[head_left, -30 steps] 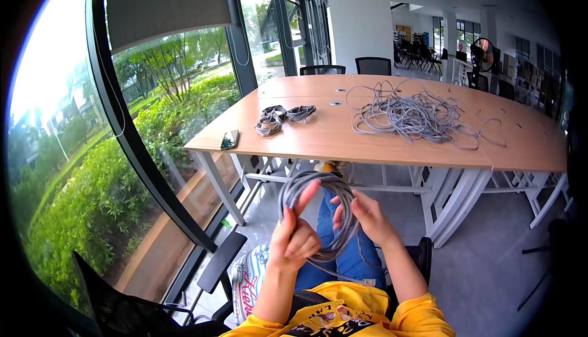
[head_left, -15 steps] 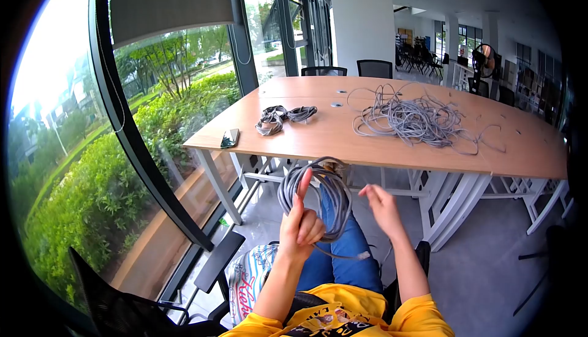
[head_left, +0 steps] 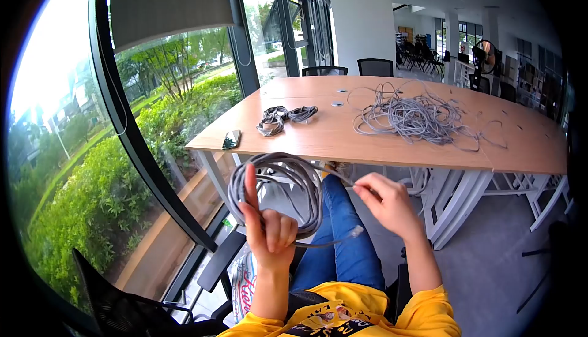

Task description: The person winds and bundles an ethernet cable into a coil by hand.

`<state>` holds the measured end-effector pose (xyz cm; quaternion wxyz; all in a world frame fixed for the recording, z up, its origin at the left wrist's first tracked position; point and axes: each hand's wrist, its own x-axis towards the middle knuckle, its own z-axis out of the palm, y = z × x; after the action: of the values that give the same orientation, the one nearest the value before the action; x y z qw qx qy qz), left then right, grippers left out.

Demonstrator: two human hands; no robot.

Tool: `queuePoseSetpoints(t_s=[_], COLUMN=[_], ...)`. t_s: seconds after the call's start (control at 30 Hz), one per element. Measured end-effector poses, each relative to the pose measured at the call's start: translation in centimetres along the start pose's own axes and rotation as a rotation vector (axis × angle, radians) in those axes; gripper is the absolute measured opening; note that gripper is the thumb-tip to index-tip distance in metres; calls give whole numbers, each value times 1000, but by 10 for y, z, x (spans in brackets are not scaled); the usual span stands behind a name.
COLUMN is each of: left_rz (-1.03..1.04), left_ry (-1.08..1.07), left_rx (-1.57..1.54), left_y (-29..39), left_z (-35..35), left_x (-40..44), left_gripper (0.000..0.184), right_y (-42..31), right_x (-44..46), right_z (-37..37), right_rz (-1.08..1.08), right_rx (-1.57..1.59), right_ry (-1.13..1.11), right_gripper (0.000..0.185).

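Observation:
A coil of grey network cable (head_left: 311, 193) hangs in loops from my left hand (head_left: 269, 233). The lower fingers of that hand are curled around the loops, while the index finger points up and the thumb sticks out. One cable end with a clear plug (head_left: 357, 232) dangles below the coil, over my legs. My right hand (head_left: 386, 199) is to the right of the coil, its fingers pinched on a length of the same cable that runs across from the top of the loops.
The wooden table (head_left: 245, 138) ahead bears a loose cable tangle (head_left: 413, 119), bundled cables (head_left: 282, 118) and a phone (head_left: 231, 139). A chair armrest (head_left: 222, 260) and a printed bag (head_left: 243, 288) are at my left, beside the window.
My left hand has moved left with the coil. My right hand, earlier right of the coil, now draws a stretch of cable out from the loops' top.

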<state>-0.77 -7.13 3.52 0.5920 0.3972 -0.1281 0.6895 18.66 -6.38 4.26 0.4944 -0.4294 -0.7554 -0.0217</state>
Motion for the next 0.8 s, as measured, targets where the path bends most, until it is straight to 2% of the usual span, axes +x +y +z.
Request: queuePoseSetpoints(t_s=[0.07, 0.17, 0.27, 0.37, 0.47, 0.5, 0.57, 0.6, 0.67, 0.8], left_rz=[-26, -61, -103, -69, -5, 19, 0, -14, -43, -85], left_ry=[44, 60, 79, 105, 151, 148, 186, 200, 214, 228], left_rx=[164, 220, 316, 345, 465, 487, 584, 636, 724, 861], left_y=[-7, -10, -11, -16, -21, -24, -30, -33, -37, -38], left_z=[-5, -10, -13, -11, -11, -12, -13, -15, -12, -15], left_x=[-2, -1, 0, -3, -5, -5, -6, -6, -7, -3], left_gripper=[50, 50, 49, 51, 51, 49, 42, 40, 34, 20], right_y=[3, 2, -6, -9, -16, -17, -17, -16, -13, -13], right_x=[-6, -13, -20, -32, -38, -40, -43, -44, -43, -42], right_z=[8, 15, 20, 31, 39, 42, 49, 53, 59, 59], right_rz=[-75, -129, -97, -44, 16, 15, -93, -92, -298, -345], right_rx=[-57, -142, -155, -190, -322, -322, -554, -554, -469, -381], right_ry=[39, 5, -106, -383, -487, -488, -431, -431, -252, -178], right_gripper=[7, 7, 14, 38, 42, 42, 45, 45, 38, 30])
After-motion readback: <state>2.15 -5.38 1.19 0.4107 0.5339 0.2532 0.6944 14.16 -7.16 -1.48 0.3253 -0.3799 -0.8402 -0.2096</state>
